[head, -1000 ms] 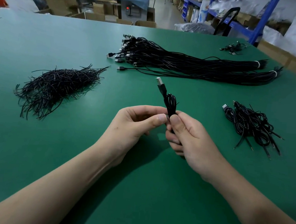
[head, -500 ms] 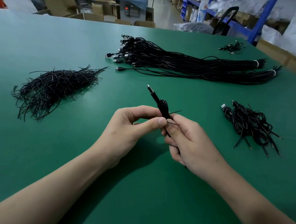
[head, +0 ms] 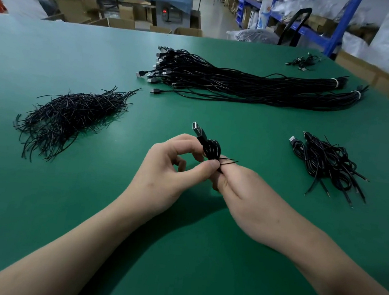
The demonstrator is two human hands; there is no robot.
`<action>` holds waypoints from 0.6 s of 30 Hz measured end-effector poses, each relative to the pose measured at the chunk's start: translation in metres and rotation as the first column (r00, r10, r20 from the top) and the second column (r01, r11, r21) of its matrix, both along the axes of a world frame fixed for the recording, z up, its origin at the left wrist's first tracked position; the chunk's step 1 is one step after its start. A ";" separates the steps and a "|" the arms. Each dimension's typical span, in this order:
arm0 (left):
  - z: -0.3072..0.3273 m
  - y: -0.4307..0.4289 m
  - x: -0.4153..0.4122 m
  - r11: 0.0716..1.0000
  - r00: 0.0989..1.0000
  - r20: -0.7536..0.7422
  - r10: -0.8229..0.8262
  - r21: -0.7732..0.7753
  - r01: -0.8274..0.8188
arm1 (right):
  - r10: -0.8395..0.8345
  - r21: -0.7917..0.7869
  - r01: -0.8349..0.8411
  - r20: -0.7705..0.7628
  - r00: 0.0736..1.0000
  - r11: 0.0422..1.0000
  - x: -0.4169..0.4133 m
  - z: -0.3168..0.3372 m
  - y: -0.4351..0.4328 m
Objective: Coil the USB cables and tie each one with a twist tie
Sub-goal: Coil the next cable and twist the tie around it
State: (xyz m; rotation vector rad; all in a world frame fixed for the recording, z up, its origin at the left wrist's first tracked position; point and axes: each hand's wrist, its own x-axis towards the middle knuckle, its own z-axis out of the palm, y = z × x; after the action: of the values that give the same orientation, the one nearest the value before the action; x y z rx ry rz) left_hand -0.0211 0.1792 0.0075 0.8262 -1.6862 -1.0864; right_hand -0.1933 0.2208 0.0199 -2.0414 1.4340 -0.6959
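Head view: above the green table (head: pixel 38 203), the left hand (head: pixel 169 176) and right hand (head: pixel 239 193) meet around a coiled USB cable (head: pixel 211 149), its plug (head: pixel 196 128) tilted up and away. Both hands have curled fingers pinching the coil's waist, where a twist tie (head: pixel 229 161) pokes out rightward. Loose ties (head: pixel 71 117) lie left, uncoiled cables (head: pixel 243 85) beyond, finished coils (head: pixel 326 163) right.

Place: a warehouse packing workshop is suggested.
Beyond the green-covered worktable (head: pixel 38 203): blue metal shelving (head: pixel 346 19) and brown cardboard boxes (head: pixel 122 23) are seen.
On it: bundled black cables (head: pixel 243 85) are stacked.
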 end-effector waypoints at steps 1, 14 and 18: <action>0.000 0.000 -0.001 0.998 0.999 0.032 0.035 -0.047 -0.034 | 0.003 -0.009 -0.003 -0.004 1.000 1.000 0.001 0.000 0.000; 0.004 0.003 -0.006 0.988 0.990 -0.036 0.135 -0.076 -0.137 | 0.009 0.156 -0.110 0.536 0.844 0.982 -0.001 -0.002 -0.007; 0.000 -0.001 -0.005 0.994 0.996 -0.039 0.080 -0.070 -0.083 | -0.028 0.236 -0.163 0.643 0.765 0.958 -0.001 -0.003 -0.007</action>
State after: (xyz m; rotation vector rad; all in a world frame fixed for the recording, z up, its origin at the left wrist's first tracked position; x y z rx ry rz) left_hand -0.0265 0.1784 0.0080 0.8176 -1.6376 -0.9741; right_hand -0.1947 0.2135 0.0166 -1.4142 0.9725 -0.9803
